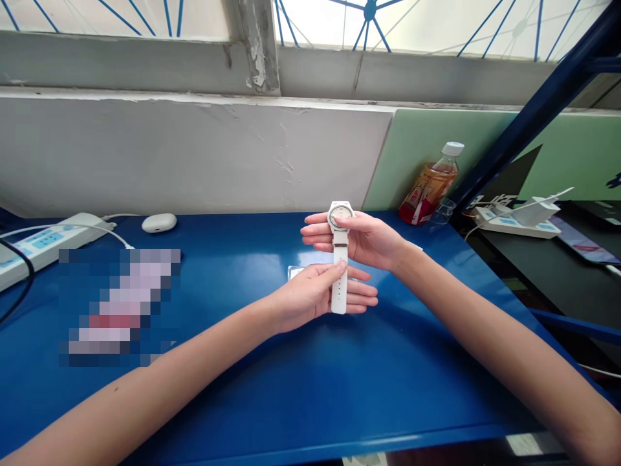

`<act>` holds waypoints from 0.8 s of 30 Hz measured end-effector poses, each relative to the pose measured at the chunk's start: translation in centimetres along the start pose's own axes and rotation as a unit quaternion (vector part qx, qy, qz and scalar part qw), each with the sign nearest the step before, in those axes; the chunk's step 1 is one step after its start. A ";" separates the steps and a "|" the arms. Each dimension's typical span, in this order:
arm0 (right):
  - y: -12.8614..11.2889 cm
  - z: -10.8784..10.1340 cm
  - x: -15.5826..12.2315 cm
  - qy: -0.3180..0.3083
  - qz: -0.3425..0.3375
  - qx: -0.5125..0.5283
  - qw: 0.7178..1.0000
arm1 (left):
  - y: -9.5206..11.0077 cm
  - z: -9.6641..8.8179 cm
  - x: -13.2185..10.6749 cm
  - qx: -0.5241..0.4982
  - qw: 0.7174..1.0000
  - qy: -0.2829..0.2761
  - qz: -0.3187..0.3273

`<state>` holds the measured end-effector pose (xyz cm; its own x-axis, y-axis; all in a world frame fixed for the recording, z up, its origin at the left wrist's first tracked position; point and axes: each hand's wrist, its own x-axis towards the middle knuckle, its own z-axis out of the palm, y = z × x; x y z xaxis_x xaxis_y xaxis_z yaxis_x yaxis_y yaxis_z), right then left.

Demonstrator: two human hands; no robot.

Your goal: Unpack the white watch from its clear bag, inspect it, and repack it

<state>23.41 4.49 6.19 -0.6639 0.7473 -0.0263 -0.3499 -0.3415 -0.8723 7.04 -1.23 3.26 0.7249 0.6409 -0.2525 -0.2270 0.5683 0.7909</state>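
Note:
A white wristwatch (339,259) is held upright over the blue table (310,375), its round face at the top and its strap hanging down. My right hand (361,239) pinches the watch case from the right, thumb on the face. My left hand (317,291) sits lower, thumb pressed on the strap and fingers stretched out behind it. A small clear plastic piece (295,272) lies on the table just behind my left hand.
A white power strip (46,243) with cables and a white earbud case (159,222) lie at the back left. An orange drink bottle (431,184) stands at the back right. Another power strip (517,220) rests on the dark desk to the right.

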 end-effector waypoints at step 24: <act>-0.1 0.5 0.3 0.008 0.037 0.073 0.997 | 0.2 0.5 0.0 -0.013 0.998 0.049 -0.028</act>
<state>22.92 4.44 6.49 -0.6815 0.7256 -0.0956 -0.3941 -0.4739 -0.7875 7.31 -1.36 3.64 0.6703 0.6544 -0.3499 -0.2061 0.6171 0.7594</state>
